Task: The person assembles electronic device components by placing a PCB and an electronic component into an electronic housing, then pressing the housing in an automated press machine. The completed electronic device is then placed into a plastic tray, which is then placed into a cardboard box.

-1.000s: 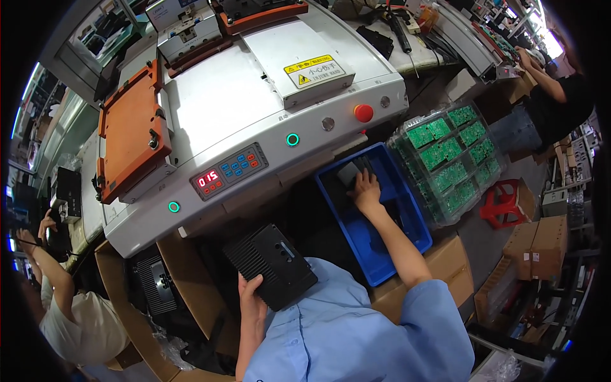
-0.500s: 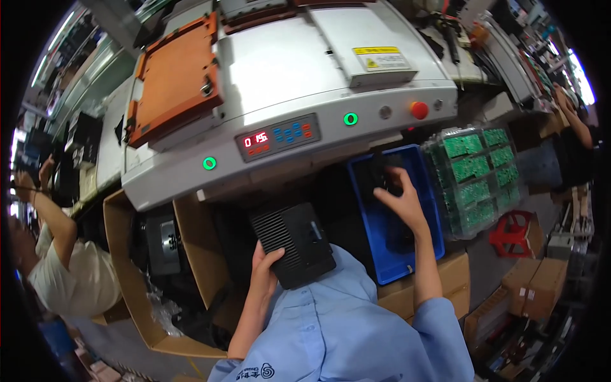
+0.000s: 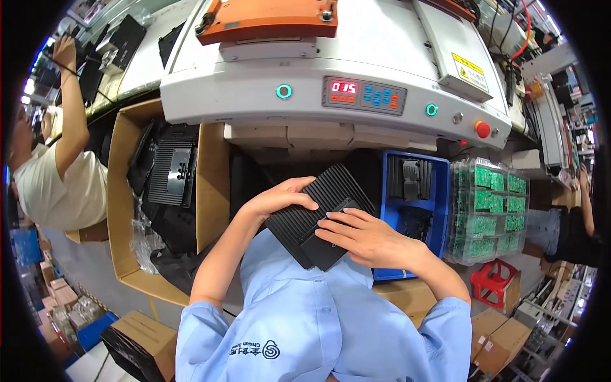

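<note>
A black finned metal housing [image 3: 344, 184] lies tilted in front of my shirt. My left hand [image 3: 284, 198] is closed on its upper left edge, thumb on top of the fins. Across the housing's smooth middle section [image 3: 326, 242], the fingers of my right hand [image 3: 372, 239] are bent and pressed down, gripping its right side. The right thumb is hidden. To the right, a blue bin [image 3: 445, 191] holds another black finned housing [image 3: 407, 178] and dark parts [image 3: 414, 223] that are hard to make out.
A cardboard box [image 3: 213, 184] on the left holds several black housings and clear plastic. Clear trays of green circuit boards [image 3: 487, 204] stand right of the bin. Ahead is a white machine [image 3: 254, 76] with an orange plate [image 3: 267, 19] and red button [image 3: 482, 129]. A co-worker [image 3: 60, 178] sits left.
My right hand has come from above the blue bin onto the housing. My left hand has lifted and turned the housing. The view has swung, so the machine appears farther right and higher.
</note>
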Tool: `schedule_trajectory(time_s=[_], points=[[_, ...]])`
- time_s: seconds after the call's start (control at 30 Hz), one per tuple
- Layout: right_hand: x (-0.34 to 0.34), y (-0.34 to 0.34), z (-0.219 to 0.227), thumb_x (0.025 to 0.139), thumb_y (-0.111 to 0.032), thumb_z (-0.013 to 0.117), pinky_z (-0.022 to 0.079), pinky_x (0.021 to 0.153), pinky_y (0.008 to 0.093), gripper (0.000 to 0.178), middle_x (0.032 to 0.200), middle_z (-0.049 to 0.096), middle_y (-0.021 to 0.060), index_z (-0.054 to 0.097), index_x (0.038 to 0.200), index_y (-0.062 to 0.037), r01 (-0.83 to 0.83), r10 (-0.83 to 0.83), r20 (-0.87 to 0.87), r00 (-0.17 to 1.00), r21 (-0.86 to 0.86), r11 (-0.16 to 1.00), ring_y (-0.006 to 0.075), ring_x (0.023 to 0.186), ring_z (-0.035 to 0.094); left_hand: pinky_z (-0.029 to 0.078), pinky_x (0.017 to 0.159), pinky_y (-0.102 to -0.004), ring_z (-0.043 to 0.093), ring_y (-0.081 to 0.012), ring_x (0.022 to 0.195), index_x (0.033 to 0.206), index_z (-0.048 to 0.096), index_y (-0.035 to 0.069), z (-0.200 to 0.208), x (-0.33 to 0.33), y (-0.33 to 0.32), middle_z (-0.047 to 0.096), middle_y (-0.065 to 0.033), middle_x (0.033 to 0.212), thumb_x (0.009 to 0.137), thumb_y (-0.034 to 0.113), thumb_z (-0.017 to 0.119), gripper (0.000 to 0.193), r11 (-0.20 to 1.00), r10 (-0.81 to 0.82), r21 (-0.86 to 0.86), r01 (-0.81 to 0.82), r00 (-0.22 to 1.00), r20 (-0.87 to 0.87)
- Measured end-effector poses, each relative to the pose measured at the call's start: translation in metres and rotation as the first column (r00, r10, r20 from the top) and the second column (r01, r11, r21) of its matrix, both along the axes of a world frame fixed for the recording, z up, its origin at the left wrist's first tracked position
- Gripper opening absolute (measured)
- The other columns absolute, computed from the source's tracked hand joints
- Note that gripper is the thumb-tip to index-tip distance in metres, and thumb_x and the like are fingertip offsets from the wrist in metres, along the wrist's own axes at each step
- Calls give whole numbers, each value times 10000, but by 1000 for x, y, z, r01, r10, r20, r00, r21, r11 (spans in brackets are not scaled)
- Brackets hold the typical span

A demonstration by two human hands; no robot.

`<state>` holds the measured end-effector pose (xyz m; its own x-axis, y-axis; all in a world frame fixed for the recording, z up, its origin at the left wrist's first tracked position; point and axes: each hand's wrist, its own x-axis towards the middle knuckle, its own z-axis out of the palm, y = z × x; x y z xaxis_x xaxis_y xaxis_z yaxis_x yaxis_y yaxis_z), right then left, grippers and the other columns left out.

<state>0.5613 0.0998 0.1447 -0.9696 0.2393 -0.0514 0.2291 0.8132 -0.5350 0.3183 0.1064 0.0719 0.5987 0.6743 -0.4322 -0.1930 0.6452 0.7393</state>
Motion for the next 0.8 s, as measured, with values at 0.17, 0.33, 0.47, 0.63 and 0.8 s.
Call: schedule_trajectory(time_s=[0.17, 0.33, 0.47, 0.63, 0.8], points=[[-2, -2, 6, 680, -24, 649, 352, 1037, 411, 665, 1333, 447, 112, 442, 1311, -58, 2, -2, 13, 1000, 0, 1000, 278, 1251, 412, 435, 898, -265, 559, -124, 997, 1194, 525, -34, -1, 0, -5, 610, -73, 1090, 720, 46, 595, 486, 1000, -6, 8, 5, 999, 43], [-3, -3, -4, 680, -24, 654, 370, 1024, 407, 680, 1331, 443, 118, 436, 1323, -65, 9, -9, 12, 1000, 11, 1000, 289, 1246, 417, 439, 885, -257, 561, -117, 981, 1184, 531, -22, -14, 2, -10, 615, -65, 1070, 718, 58, 605, 479, 1000, 13, -2, -13, 999, 49], [-6, -9, -12, 720, -41, 622, 357, 1035, 419, 640, 1329, 440, 122, 436, 1331, -91, 50, -50, -8, 999, 105, 993, 295, 1242, 418, 467, 849, -259, 591, -127, 940, 1170, 535, -19, -12, -1, -9, 626, -67, 1042, 722, 54, 585, 456, 998, 55, -47, -52, 996, 63], [-9, -18, -12, 721, -53, 585, 431, 970, 413, 555, 1271, 494, 161, 500, 1270, -53, 155, -133, -98, 986, 271, 950, 308, 1178, 484, 510, 775, -257, 633, -134, 842, 1081, 584, 4, -11, -2, -13, 646, -63, 951, 752, 77, 585, 338, 963, 167, -236, -133, 978, 129], [-3, 1, 28, 678, -46, 623, 504, 839, 370, 460, 1063, 618, 150, 576, 1131, 22, 319, -256, -407, 877, 95, 943, 300, 955, 610, 474, 873, -353, 583, -236, 995, 1235, 504, 8, 2, 3, -37, 588, -134, 1146, 843, 679, 357, 790, 869, 359, -444, -218, 895, 264]])
